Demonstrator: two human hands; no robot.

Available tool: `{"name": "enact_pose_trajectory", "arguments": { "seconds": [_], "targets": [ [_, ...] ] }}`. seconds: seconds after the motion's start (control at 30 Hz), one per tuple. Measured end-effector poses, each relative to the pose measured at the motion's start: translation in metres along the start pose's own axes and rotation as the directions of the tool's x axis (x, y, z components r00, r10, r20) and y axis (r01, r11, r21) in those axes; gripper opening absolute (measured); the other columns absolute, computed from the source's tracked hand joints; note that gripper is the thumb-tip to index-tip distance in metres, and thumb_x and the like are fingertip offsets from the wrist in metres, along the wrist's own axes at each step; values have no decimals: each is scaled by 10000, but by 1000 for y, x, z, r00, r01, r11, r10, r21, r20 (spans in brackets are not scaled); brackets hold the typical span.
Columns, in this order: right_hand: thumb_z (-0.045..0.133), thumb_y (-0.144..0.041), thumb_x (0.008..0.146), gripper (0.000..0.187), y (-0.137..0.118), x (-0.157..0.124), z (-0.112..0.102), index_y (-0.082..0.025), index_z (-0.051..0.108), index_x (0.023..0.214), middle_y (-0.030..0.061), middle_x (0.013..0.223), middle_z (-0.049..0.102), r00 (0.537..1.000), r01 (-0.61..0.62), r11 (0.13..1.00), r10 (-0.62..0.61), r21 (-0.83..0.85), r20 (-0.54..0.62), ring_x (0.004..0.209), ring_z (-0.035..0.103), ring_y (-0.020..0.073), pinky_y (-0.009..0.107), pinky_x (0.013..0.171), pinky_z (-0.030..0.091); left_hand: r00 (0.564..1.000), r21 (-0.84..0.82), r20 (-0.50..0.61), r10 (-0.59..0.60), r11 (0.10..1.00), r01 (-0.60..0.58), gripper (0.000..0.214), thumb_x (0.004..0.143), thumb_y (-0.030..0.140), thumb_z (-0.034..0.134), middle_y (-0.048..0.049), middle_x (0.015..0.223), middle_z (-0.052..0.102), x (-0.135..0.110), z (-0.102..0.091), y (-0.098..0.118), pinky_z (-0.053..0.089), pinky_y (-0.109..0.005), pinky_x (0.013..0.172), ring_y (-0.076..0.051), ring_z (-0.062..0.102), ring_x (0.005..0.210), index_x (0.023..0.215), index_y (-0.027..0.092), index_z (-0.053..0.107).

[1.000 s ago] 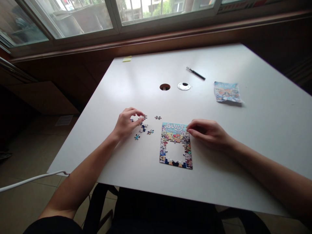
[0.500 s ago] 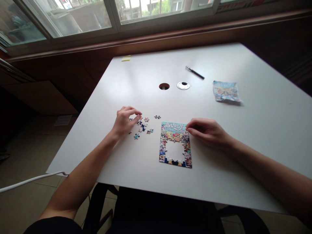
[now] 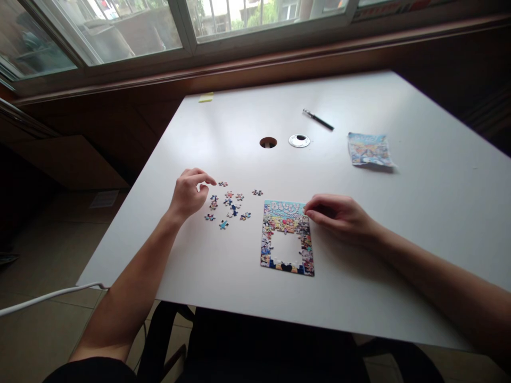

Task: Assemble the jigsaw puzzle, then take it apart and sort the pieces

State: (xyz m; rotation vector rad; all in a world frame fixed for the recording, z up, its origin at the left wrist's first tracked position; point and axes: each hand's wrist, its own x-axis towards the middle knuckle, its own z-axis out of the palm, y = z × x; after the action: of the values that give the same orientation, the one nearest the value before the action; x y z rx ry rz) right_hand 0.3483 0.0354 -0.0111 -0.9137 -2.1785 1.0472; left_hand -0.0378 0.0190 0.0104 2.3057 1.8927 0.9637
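Note:
A partly assembled jigsaw puzzle (image 3: 286, 210) lies flat on the white table, a rectangular gap in its middle. Its upper right edge is pinched between the thumb and forefinger of my right hand (image 3: 338, 214). Left of the puzzle, several loose jigsaw pieces (image 3: 233, 206) are scattered, with a teal one (image 3: 224, 225) nearest me. My left hand (image 3: 190, 192) hovers at the left side of these pieces, thumb and forefinger apart, holding nothing. Its forefinger reaches close to a small piece (image 3: 222, 184) at the back of the group; whether they touch, I cannot tell.
On the white table (image 3: 239, 287) a crumpled printed wrapper (image 3: 370, 149) lies at the right. Farther back are a black pen (image 3: 318, 119), a round silver cover (image 3: 299, 140) and a cable hole (image 3: 268, 142). A white cable (image 3: 51, 298) runs past the left edge.
My left hand has moved left and slightly back, uncovering pieces that were behind it, and its thumb and forefinger have parted. My right hand stays at the puzzle's edge.

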Motion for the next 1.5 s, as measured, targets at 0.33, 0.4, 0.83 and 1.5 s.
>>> {"name": "enact_pose_trajectory", "arguments": {
  "seconds": [0.33,0.4,0.83,1.5],
  "targets": [
    [622,-359,908,173,4,-1,0,-199,675,869,43,780,663,1000,-2,1000,2,2,3,694,582,168,297,643,476,988,-6,152,27,1000,-27,257,780,100,514,-26,919,691,2,-11,-5,496,-354,860,-212,593,941,772,235,733],
    [626,-367,906,178,3,-1,0,-201,677,869,46,781,668,1000,-6,1000,6,1,4,697,585,173,301,644,479,972,-22,224,72,997,-69,196,768,138,548,-23,919,680,2,-15,-7,481,-361,874,-216,585,943,757,235,719],
    [618,-349,911,159,2,0,0,-206,670,866,40,780,663,1000,-7,1000,7,-5,8,701,585,167,300,649,476,869,-37,476,139,990,-138,158,747,351,734,-14,729,666,3,-23,0,453,-314,694,-192,578,767,646,233,702],
    [624,-377,896,184,-1,0,0,-206,681,862,40,767,675,1000,-14,1000,14,-19,4,690,592,168,298,632,486,972,-84,205,117,991,-102,212,885,223,561,-56,1011,730,1,-13,-6,521,-389,882,-223,644,961,960,239,758]
  ]
}}
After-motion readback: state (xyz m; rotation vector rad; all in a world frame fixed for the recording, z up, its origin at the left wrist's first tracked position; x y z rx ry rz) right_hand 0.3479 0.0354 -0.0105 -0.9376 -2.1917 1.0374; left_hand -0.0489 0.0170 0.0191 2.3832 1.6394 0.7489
